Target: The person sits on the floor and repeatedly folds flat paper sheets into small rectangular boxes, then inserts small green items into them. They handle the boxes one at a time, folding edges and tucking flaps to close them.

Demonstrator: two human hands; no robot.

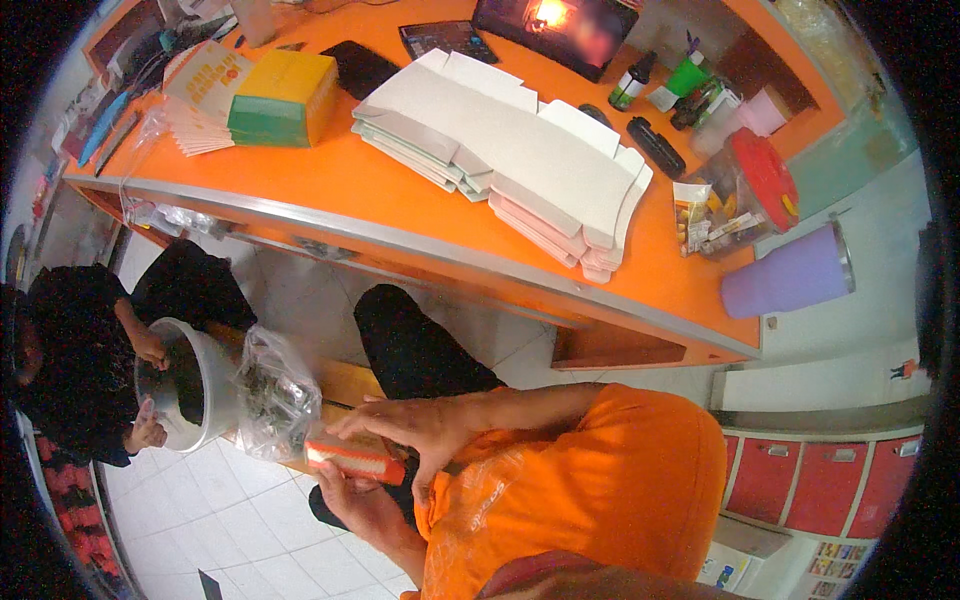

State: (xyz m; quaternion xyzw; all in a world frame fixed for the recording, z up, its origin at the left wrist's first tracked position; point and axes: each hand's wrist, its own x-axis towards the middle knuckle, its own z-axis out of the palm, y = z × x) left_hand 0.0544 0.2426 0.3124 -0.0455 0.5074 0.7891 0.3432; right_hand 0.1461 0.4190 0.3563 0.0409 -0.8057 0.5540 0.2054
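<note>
My left hand [362, 508] grips a small oblong object [362, 464], orange-red with a pale ridged face; its exact kind I cannot make out. Over it is my right hand [428, 428], fingers stretched out and spread, thumb hanging near the object's end. Whether the right fingers touch it is unclear. Just beyond my hands, a clear plastic bag [275, 400] with dark, leafy-looking contents rests on a wooden bench [348, 381]. Next to the bag stands a whitish translucent bucket [212, 395]. Another person in black [80, 345] sits there, both hands at the bucket's rim.
An orange desk [420, 225] with a metal edge runs across the far side. On it lie stacked flat cartons [500, 120], a yellow-green box [285, 100], a red-lidded jar [745, 195] and a purple tumbler [790, 275]. Red drawers [825, 485] stand at the right.
</note>
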